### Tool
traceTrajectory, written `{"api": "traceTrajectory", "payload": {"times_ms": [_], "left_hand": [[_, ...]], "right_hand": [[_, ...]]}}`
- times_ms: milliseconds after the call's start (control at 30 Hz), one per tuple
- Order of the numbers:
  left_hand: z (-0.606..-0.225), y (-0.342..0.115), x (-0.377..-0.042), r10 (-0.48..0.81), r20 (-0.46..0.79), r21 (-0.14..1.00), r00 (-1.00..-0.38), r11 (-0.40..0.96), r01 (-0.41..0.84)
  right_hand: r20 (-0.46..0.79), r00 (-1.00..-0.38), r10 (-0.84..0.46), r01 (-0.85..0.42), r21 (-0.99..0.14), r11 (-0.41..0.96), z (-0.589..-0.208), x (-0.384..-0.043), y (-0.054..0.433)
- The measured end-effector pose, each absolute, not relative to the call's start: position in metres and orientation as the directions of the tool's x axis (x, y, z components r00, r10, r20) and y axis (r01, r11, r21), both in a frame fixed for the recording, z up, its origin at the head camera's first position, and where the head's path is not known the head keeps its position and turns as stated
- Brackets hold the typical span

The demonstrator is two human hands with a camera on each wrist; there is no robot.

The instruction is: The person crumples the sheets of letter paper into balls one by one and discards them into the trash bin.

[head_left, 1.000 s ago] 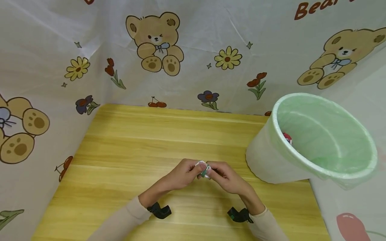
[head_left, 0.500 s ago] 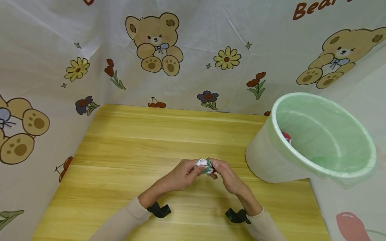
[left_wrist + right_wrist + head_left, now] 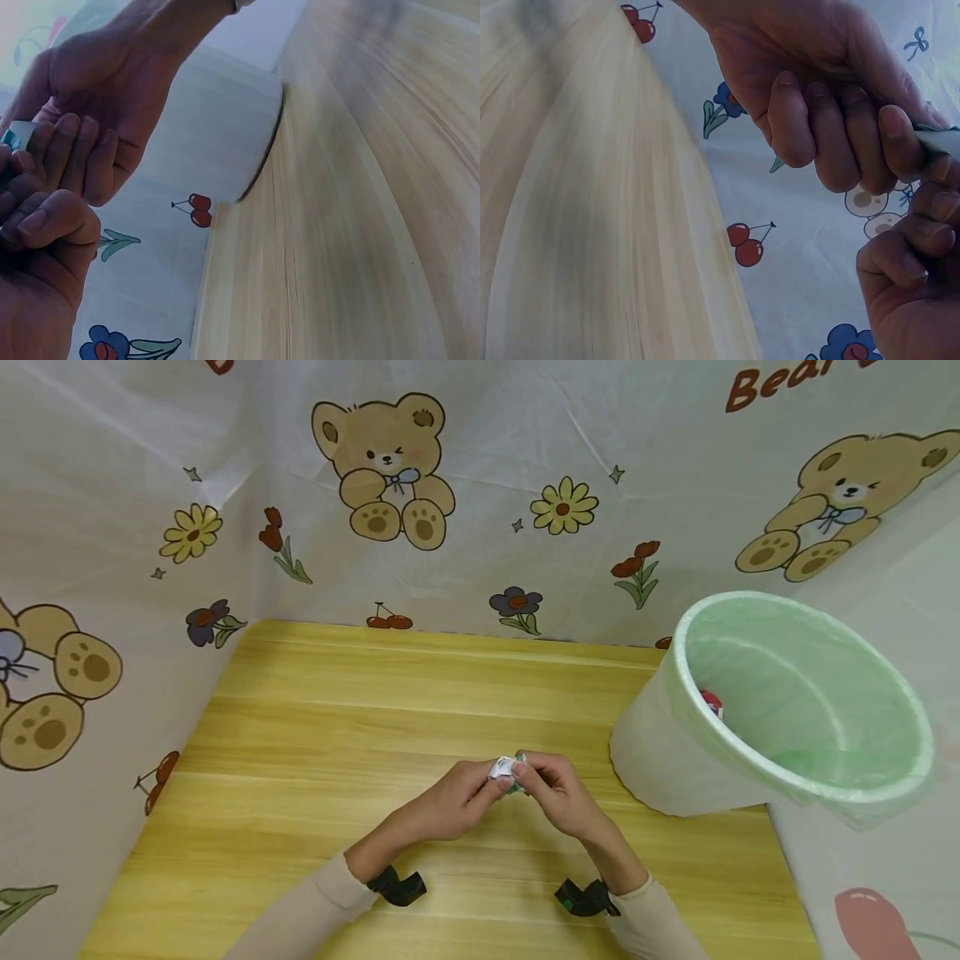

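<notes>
A small crumpled white-and-green wrapper (image 3: 502, 767) is held above the wooden table, between both hands. My left hand (image 3: 453, 802) pinches its left side with thumb and curled fingers. On the opposite side, my right hand (image 3: 564, 797) grips it, thumb on top. Fingers cover much of the wrapper, so its full shape is hidden. In the left wrist view a pale corner of the wrapper (image 3: 21, 135) shows between the hands at the left edge. Only a sliver of the wrapper (image 3: 939, 141) appears in the right wrist view.
A pale bin (image 3: 651, 747) with a green liner stands on the right of the wooden table (image 3: 420, 693). Inside it lies a small red-and-white item (image 3: 712, 702). A bear-print cloth (image 3: 465, 568) hangs around the table. Black mounts (image 3: 399, 887) sit at both wrists.
The right hand has shifted its hold on the wrapper: its thumb came away, then returned on top. More of the wrapper's white side shows than one second ago. The left hand has barely moved.
</notes>
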State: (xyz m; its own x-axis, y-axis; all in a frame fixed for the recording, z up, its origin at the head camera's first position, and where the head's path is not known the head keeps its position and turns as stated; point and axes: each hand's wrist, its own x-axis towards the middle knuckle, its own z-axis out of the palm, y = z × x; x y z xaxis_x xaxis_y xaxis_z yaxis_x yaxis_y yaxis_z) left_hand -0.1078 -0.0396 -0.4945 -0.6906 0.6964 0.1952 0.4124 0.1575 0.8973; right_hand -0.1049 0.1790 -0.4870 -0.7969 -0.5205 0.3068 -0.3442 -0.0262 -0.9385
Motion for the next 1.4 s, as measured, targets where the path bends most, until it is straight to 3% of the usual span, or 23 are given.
{"api": "traceTrajectory", "payload": {"times_ms": [433,933,1167,1400], "left_hand": [[-0.501,-0.034,-0.103,0.591,0.305,0.889,-0.747,0.104,0.445],[-0.503,-0.029,-0.108,0.477,0.399,0.859,-0.783,0.103,0.501],[-0.496,-0.032,-0.112,0.505,0.3,0.933,-0.809,0.019,0.358],[-0.487,-0.036,-0.115,0.592,0.232,0.972,-0.772,-0.114,0.205]], "right_hand": [[0.346,-0.768,-0.538,-0.323,-0.936,-0.14,-0.494,-0.109,0.176],[0.217,-0.758,-0.616,-0.265,-0.964,-0.014,-0.494,-0.106,0.184],[0.269,-0.745,-0.611,-0.274,-0.958,-0.087,-0.493,-0.098,0.183],[0.367,-0.735,-0.571,-0.462,-0.887,0.025,-0.486,-0.095,0.181]]}}
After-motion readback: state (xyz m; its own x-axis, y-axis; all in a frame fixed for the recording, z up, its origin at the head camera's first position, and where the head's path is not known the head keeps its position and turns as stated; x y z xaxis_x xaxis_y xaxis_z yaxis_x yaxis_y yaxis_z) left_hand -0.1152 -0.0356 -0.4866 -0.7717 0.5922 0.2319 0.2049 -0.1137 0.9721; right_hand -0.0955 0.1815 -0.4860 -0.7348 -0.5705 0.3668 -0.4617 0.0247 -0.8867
